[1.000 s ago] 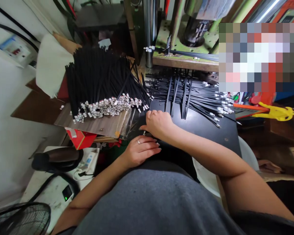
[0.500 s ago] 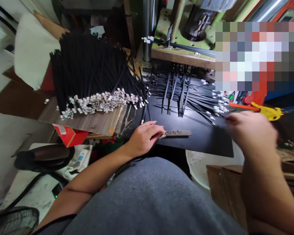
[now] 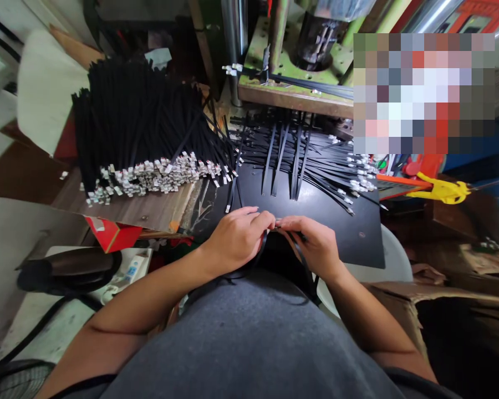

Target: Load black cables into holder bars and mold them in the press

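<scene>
My left hand and my right hand meet at the front edge of a black work board. Both pinch a thin black cable tie, whose long tail curves down toward my lap. The tie's head is hidden by my fingers. A large stack of black-coated cable ties with silver metal heads lies to the left on a wood-grain board. More ties fan out across the black board just beyond my hands.
A green press machine base with steel columns stands behind the board. A yellow-handled tool lies to the right. A cardboard box sits at lower right, and a white stool sits under the board's edge. A red box sits below the wooden board.
My right hand has come in from the right to join my left at the middle. Both now hold a black tie. The flat slotted metal strip on the board no longer shows.
</scene>
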The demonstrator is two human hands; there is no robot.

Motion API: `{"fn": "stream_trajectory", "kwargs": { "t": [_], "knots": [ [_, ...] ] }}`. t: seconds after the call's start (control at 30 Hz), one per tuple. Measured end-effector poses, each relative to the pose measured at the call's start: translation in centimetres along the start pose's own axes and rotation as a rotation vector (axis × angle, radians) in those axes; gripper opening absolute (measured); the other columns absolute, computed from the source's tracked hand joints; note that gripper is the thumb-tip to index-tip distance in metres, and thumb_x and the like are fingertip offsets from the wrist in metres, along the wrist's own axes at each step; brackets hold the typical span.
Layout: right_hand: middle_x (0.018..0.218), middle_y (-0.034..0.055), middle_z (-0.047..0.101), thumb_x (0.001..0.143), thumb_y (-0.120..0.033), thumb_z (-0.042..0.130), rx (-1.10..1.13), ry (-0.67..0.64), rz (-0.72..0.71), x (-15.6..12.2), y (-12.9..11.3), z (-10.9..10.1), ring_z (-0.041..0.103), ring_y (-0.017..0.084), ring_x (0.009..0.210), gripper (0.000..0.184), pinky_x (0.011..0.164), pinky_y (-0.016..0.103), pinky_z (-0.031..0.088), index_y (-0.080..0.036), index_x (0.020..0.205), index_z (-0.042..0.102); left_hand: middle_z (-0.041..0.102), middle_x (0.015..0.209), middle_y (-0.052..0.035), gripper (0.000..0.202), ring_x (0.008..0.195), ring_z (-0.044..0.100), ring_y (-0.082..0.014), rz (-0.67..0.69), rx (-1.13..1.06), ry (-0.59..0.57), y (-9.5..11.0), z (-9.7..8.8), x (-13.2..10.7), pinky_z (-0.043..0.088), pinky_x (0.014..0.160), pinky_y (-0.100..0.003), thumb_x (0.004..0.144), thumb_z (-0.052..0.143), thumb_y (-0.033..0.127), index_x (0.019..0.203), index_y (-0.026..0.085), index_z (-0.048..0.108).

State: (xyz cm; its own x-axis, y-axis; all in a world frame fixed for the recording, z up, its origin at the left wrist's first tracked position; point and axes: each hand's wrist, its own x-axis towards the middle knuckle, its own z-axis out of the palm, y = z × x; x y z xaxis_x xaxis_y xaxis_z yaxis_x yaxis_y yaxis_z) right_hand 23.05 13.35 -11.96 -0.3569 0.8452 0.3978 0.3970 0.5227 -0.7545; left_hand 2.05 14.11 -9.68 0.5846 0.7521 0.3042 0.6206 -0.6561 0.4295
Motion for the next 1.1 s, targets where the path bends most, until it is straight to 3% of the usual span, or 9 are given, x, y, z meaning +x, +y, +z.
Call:
{"fn": "stream_trajectory", "kwargs": {
  "t": [0.1, 0.23, 0.37, 0.57, 0.67, 0.8, 0.93, 1.0, 1.1],
  "knots": [
    [0.094, 0.0052, 0.074, 0.095, -0.008, 0.05, -0.004, -0.021, -0.048, 0.8, 0.6, 0.5, 0.071, 0.016, 0.092, 0.02, 0.084, 0.032, 0.06, -0.02, 0.093, 0.065, 0.065, 0.083, -0.0017, 0.017, 0.077, 0.063, -0.0163, -0.018, 0.005, 0.018, 0.1, 0.3, -0.1, 0.057, 0.091, -0.037, 0.087, 0.047, 0.005, 0.096, 0.017, 0.053],
    [0.095, 0.0065, 0.074, 0.096, -0.008, 0.044, -0.139, -0.123, -0.158, 0.8, 0.4, 0.2, 0.07, 0.018, 0.095, 0.025, 0.087, 0.034, 0.059, -0.02, 0.094, 0.066, 0.069, 0.094, -0.0019, 0.021, 0.085, 0.066, -0.0156, -0.035, -0.028, -0.026, -0.4, -0.6, -0.7, 0.053, 0.1, -0.038, 0.093, 0.048, 0.008, 0.109, 0.018, 0.056],
    [0.099, 0.0084, 0.073, 0.095, -0.007, 0.043, -0.264, -0.223, -0.235, 0.7, 0.0, -0.1, 0.068, 0.021, 0.099, 0.027, 0.089, 0.037, 0.056, -0.018, 0.092, 0.067, 0.067, 0.107, -0.0038, 0.015, 0.101, 0.064, -0.0203, -0.292, 0.072, 0.029, -2.8, -2.9, -1.7, 0.053, 0.093, -0.036, 0.095, 0.058, 0.019, 0.11, 0.02, 0.059],
    [0.094, 0.0013, 0.073, 0.094, -0.009, 0.05, -0.094, -0.527, 0.029, 5.6, 0.1, -2.2, 0.068, 0.014, 0.084, 0.022, 0.076, 0.025, 0.053, -0.02, 0.099, 0.068, 0.061, 0.108, -0.0087, 0.054, 0.101, 0.06, -0.026, -0.535, 0.217, -0.082, -5.5, -3.2, -1.9, 0.05, 0.09, -0.04, 0.079, 0.08, 0.038, 0.119, 0.016, 0.052],
    [0.09, 0.0045, 0.071, 0.093, -0.026, 0.063, -0.3, -0.542, 0.098, 9.3, -0.6, 0.0, 0.067, 0.019, 0.085, 0.011, 0.076, 0.029, 0.05, -0.017, 0.093, 0.068, 0.063, 0.101, -0.0042, 0.053, 0.091, 0.062, -0.0214, -0.608, 0.063, -0.154, -5.8, -3.3, -1.5, 0.049, 0.082, -0.033, 0.08, 0.078, 0.023, 0.124, 0.018, 0.048],
    [0.103, 0.0163, 0.068, 0.081, -0.05, 0.075, -0.609, -0.673, 0.064, 12.2, -1.3, 4.5, 0.065, 0.032, 0.098, 0.054, 0.08, 0.038, 0.051, -0.007, 0.11, 0.061, 0.064, 0.087, 0.0003, 0.039, 0.077, 0.062, -0.0169, -0.66, -0.071, -0.215, -6.5, -3.9, -1.3, 0.045, 0.069, -0.028, 0.085, 0.064, 0.014, 0.121, 0.019, 0.052],
    [0.103, 0.0141, 0.068, 0.089, -0.026, 0.066, -0.658, -0.77, 0.081, 12.7, -1.8, 4.8, 0.066, 0.027, 0.094, 0.025, 0.076, 0.033, 0.049, -0.011, 0.108, 0.061, 0.066, 0.09, -0.0039, 0.027, 0.08, 0.063, -0.0196, -0.543, 0.083, -0.239, -6.9, -4.9, -2.8, 0.046, 0.07, -0.03, 0.089, 0.058, 0.022, 0.115, 0.017, 0.063],
    [0.098, 0.0131, 0.067, 0.091, -0.014, 0.054, -0.705, -0.777, 0.055, 11.7, -2.4, 3.2, 0.066, 0.024, 0.089, 0.012, 0.072, 0.031, 0.047, -0.013, 0.099, 0.063, 0.066, 0.095, -0.0053, 0.024, 0.083, 0.063, -0.0204, -0.462, 0.199, -0.225, -6.9, -6.3, -4.8, 0.046, 0.074, -0.032, 0.094, 0.053, 0.028, 0.11, 0.018, 0.068],
    [0.089, 0.0125, 0.065, 0.09, -0.004, 0.045, -0.873, -0.699, 0.011, 8.7, -2.9, -1.0, 0.063, 0.023, 0.081, 0.021, 0.066, 0.031, 0.043, -0.014, 0.089, 0.063, 0.064, 0.089, 0.0004, 0.028, 0.071, 0.058, -0.0146, -0.438, 0.291, -0.129, -7.3, -9.8, -9.0, 0.041, 0.067, -0.029, 0.098, 0.051, 0.042, 0.096, 0.025, 0.072]
  ]
}}
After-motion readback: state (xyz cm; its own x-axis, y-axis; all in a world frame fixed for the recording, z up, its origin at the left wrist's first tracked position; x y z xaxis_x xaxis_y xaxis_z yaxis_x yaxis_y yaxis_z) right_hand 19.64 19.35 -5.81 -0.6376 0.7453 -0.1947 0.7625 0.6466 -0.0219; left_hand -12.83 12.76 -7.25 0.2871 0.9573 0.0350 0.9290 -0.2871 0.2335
